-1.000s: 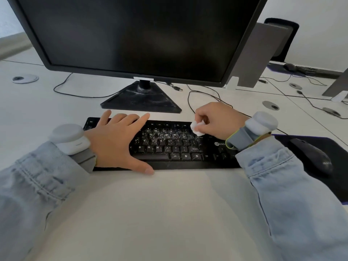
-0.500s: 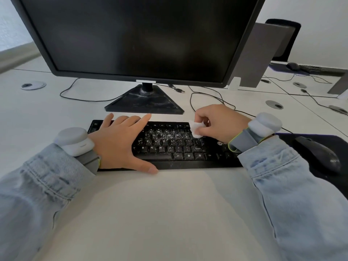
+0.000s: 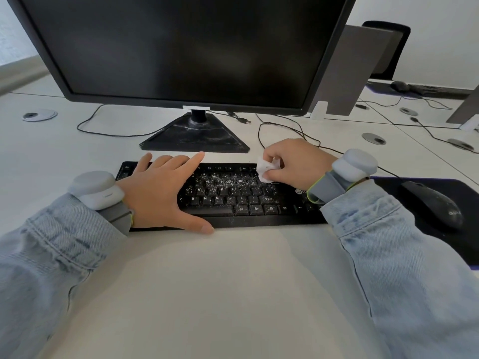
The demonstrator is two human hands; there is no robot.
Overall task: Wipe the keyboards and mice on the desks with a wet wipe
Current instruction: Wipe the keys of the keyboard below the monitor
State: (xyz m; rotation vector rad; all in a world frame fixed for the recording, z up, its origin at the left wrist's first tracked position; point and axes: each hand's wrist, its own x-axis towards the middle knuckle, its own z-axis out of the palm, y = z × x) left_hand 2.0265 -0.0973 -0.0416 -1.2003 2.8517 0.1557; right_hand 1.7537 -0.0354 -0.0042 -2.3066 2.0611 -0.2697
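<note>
A black keyboard lies on the white desk in front of the monitor, its middle keys speckled with white crumbs. My left hand rests flat on the keyboard's left half, fingers spread and straight. My right hand pinches a crumpled white wet wipe against the keys near the keyboard's upper right. A black mouse sits on a dark mouse pad to the right, untouched.
A large black monitor on a triangular stand stands just behind the keyboard. Cables trail across the desk behind my right hand. Another keyboard and mouse lie on the far right desk, beside grey dividers.
My right hand has shifted the wipe slightly up toward the top key rows. My left hand stays flat on the keyboard.
</note>
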